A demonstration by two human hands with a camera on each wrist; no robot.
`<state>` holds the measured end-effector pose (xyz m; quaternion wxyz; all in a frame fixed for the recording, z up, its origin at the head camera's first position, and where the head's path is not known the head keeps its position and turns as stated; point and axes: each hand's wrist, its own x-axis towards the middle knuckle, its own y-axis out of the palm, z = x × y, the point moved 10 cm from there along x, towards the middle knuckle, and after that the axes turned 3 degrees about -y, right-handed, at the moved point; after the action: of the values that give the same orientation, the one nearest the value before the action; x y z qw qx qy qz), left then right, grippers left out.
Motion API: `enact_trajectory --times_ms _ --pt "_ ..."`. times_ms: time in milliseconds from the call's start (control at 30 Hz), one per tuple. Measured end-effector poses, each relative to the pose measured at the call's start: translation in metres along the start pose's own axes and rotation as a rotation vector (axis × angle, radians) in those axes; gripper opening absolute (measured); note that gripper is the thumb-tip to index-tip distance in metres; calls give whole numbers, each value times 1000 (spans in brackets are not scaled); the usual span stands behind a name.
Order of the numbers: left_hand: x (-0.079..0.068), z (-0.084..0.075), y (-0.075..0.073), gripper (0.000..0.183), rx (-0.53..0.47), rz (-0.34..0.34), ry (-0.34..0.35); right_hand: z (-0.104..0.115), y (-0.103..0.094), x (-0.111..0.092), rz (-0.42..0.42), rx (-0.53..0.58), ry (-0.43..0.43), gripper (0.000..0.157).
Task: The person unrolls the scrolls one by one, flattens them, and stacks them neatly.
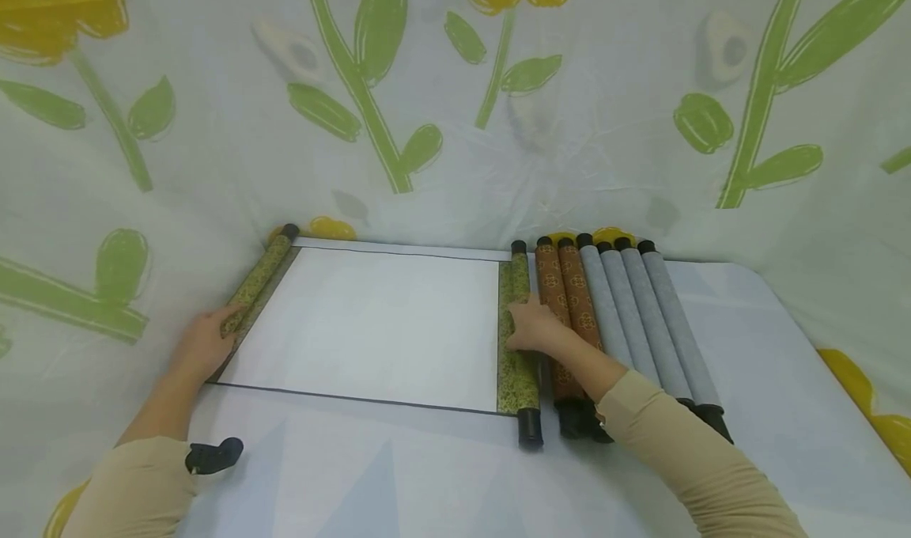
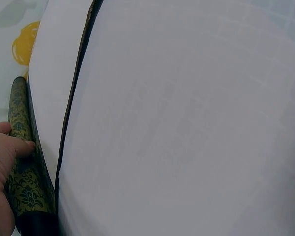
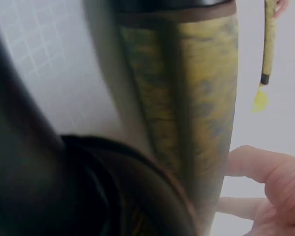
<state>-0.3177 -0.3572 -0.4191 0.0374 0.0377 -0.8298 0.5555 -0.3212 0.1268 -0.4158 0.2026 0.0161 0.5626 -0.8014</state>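
Note:
A hanging scroll [image 1: 377, 328] lies unrolled before me, its blank white sheet edged with dark lines. My left hand [image 1: 202, 342] grips its left roller [image 1: 262, 277], wrapped in green-gold patterned cloth with a black end knob. In the left wrist view, fingers of the left hand [image 2: 2, 157] curl over the patterned roller [image 2: 27, 189]. At the other end, my right hand [image 1: 535, 326] holds the matching right roller [image 1: 527, 384] near its middle. The right wrist view has the thumb and fingers of the right hand [image 3: 280, 189] against the roller's far side [image 3: 206, 98].
Right of the scroll lie two brown patterned rolled scrolls [image 1: 580, 297] and several grey rolled ones [image 1: 665, 316], side by side under my right forearm. They rest on a pale table [image 1: 740, 324]. A flower-printed cloth [image 1: 605, 126] rises behind.

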Motion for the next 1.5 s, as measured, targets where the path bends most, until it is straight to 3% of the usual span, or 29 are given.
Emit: enact_trajectory --times_ms 300,800,933,1067,1200,1333,1500 --pt "2 1 2 52 1 4 -9 -5 1 3 8 108 -9 71" --pt "0 2 2 52 -44 33 -3 -5 -2 1 -8 55 47 71" --pt "1 2 3 54 -42 64 -34 -4 -3 0 -10 52 49 69" --pt "2 5 5 57 -128 91 -97 -2 -2 -3 -4 24 50 66" --pt "3 6 3 60 -229 72 -123 2 -4 -6 0 -6 40 65" --pt "2 2 1 60 -203 24 -89 6 -9 -10 -11 -11 3 71" --pt "-1 -18 3 68 -175 52 -37 11 -17 -19 -20 33 -63 77"
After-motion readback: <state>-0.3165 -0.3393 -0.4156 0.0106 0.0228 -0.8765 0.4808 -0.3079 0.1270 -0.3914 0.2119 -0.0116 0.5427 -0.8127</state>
